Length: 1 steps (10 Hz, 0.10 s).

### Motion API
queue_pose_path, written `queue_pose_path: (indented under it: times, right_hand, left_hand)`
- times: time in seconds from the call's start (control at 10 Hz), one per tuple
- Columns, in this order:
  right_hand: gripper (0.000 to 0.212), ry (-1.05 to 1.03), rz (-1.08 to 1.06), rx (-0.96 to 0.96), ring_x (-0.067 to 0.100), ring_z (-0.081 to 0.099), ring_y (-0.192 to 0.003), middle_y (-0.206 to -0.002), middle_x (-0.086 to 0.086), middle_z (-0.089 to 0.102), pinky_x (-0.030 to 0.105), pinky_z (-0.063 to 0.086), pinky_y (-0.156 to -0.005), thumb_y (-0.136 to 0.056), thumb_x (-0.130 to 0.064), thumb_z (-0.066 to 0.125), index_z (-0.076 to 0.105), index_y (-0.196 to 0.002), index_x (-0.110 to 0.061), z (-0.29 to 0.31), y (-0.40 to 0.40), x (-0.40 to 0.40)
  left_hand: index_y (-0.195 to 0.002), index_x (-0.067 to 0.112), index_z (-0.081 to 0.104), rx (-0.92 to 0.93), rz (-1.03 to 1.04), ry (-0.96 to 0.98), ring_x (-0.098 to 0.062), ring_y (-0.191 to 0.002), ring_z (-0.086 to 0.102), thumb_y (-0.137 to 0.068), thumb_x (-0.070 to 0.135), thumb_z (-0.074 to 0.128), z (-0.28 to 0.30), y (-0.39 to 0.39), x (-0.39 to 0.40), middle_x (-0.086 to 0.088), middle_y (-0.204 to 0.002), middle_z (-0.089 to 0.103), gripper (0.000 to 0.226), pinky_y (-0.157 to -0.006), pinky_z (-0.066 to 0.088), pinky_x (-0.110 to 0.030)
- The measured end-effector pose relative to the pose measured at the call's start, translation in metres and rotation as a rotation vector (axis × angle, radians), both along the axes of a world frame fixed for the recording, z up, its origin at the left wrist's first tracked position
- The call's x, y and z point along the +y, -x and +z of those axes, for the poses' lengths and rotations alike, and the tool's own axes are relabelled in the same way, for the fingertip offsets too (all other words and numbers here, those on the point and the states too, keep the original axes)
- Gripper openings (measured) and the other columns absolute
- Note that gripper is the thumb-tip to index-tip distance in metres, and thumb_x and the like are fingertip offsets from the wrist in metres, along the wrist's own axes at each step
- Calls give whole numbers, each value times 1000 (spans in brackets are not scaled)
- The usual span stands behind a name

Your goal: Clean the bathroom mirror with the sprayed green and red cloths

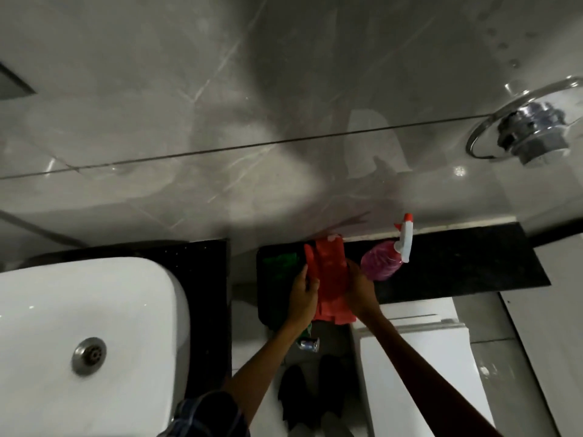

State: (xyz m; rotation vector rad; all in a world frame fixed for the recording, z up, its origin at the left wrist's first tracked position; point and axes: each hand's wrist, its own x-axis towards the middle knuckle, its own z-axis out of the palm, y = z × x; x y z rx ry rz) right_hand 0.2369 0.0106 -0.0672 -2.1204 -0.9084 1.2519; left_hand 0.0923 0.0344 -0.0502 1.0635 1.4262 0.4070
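Note:
A red cloth (328,272) is stretched over the black ledge (457,263), and both of my hands grip it. My left hand (303,294) pinches its left edge, while my right hand (359,290) holds its right side. The green cloth (280,260) lies on the ledge just left of the red one, partly under it. A spray bottle (383,261) with pink liquid and a white and red trigger head stands right of the red cloth, close to my right hand. No mirror is in view.
A white washbasin (79,326) with a metal drain fills the lower left. A white toilet cistern (416,342) sits under the ledge at the right. A chrome ring holder (530,134) is fixed on the grey tiled wall at the upper right.

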Motion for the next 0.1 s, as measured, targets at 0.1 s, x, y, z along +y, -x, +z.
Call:
queue_pose_path:
  times: [0.1]
  right_hand:
    - [55, -75, 147, -74, 36, 44, -149, -153, 1, 53, 33, 58, -97, -105, -21, 51, 37, -158, -12, 30, 17, -20]
  left_hand:
    - [-164, 17, 23, 235, -158, -247, -21, -158, 25, -110, 31, 39, 15, 21, -24, -5, -172, 24, 58, -129, 26, -37]
